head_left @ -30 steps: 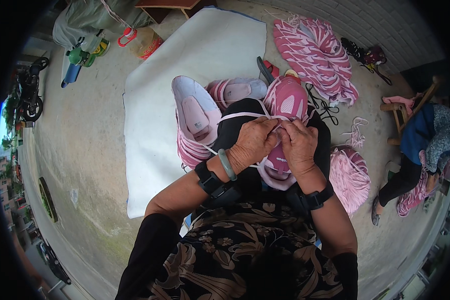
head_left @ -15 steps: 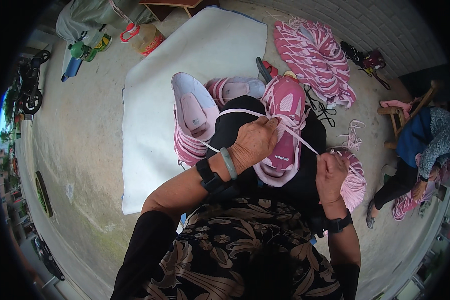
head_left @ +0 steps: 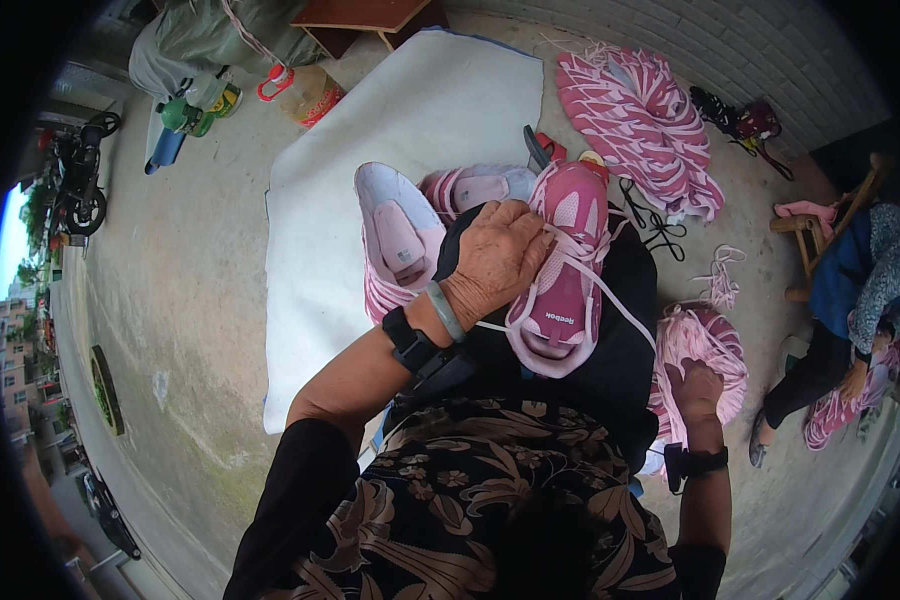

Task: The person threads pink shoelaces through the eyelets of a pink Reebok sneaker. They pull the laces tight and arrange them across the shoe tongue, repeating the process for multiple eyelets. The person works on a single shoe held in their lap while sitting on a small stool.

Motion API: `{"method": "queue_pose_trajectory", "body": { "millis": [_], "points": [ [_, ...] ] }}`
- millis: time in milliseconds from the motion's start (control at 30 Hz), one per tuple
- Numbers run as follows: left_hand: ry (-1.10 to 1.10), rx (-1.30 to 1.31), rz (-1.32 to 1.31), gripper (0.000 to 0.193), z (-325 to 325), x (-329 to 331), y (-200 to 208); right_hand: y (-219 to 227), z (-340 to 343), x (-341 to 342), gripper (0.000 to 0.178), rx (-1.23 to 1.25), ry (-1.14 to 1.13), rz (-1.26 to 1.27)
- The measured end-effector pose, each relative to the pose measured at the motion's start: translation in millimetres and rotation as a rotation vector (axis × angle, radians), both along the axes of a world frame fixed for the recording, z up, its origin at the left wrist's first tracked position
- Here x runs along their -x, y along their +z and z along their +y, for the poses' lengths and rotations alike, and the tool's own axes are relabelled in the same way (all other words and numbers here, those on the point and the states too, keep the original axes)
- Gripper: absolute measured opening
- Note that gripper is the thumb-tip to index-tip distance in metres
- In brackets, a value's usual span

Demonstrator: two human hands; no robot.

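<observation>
A pink sneaker [head_left: 565, 300] lies on my black-trousered lap, its toe pointing away from me. My left hand [head_left: 495, 255] is closed at the sneaker's left eyelet edge, by the crossing laces. From there a pale pink shoelace [head_left: 610, 300] runs loosely across the shoe and down over its right side. My right hand [head_left: 698, 388] is bent down into a pink bundle of laces and shoes [head_left: 710, 340] at my right, its fingers curled among the strands; the fingertips are partly hidden.
Two more pink shoes, one upright [head_left: 395, 230], lie on a white sheet [head_left: 320, 200] to the left. A pile of laced pink shoes [head_left: 635, 120] is near the wall. Bottles [head_left: 305, 95] stand at the far left. A person [head_left: 850, 290] sits at the right by a wooden chair.
My right hand has let go of the sneaker's lace and moved down right into the pink bundle. My left hand has shifted up and left to the shoe's edge. The lace now hangs slack.
</observation>
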State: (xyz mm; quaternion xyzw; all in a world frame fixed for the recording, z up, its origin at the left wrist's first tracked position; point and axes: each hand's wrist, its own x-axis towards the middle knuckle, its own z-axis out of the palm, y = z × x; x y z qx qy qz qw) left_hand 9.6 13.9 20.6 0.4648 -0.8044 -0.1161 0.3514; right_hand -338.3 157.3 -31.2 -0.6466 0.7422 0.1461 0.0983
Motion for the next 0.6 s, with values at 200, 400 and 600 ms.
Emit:
{"method": "queue_pose_trajectory", "body": {
  "millis": [200,400,600],
  "points": [
    [-0.151,-0.200,0.009,0.024,-22,16,-12,35,-69,-77,0.023,0.460,0.237,-0.584],
    [-0.229,-0.122,-0.063,0.023,-24,25,-12,40,-89,-115,0.026,0.546,0.365,-0.713],
    [-0.262,0.004,-0.148,0.023,-21,29,-4,37,-93,-122,0.018,0.522,0.358,-0.831]
  ]
}}
